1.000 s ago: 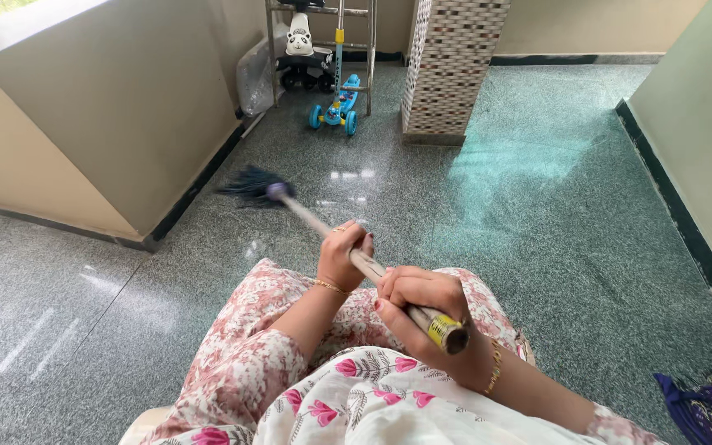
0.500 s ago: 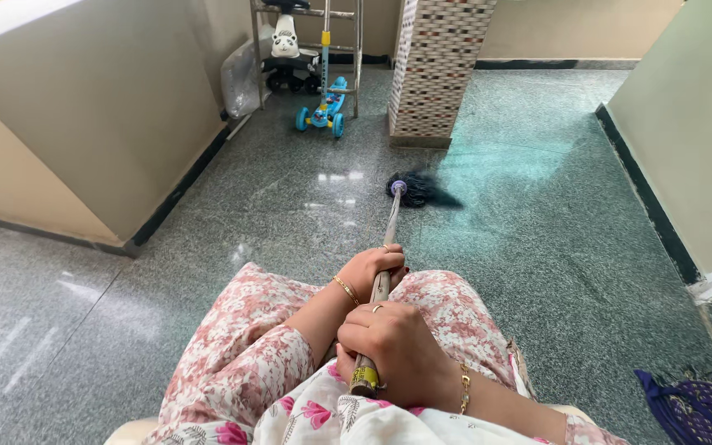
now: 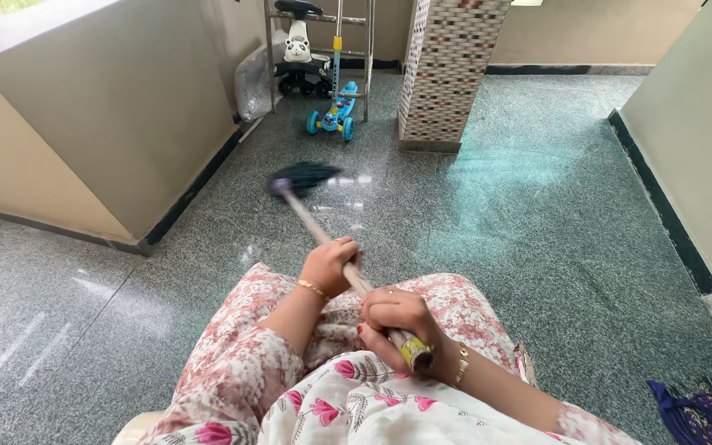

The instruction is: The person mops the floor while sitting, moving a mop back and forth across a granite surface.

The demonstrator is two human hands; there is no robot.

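One label and one plastic-wrapped bundle

A yellow band label (image 3: 414, 353) wraps the top end of the mop handle (image 3: 323, 237) just below my right hand (image 3: 395, 317). At the far left wall, beside the metal rack (image 3: 320, 49), a bundle in clear plastic wrap (image 3: 254, 82) leans on the floor.

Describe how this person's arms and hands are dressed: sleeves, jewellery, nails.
Both forearms are bare below short sleeves of pink-and-white floral fabric. The left hand has a thin gold bangle at the wrist; the right hand wears a gold ring, a gold chain bracelet and dark red nail polish.
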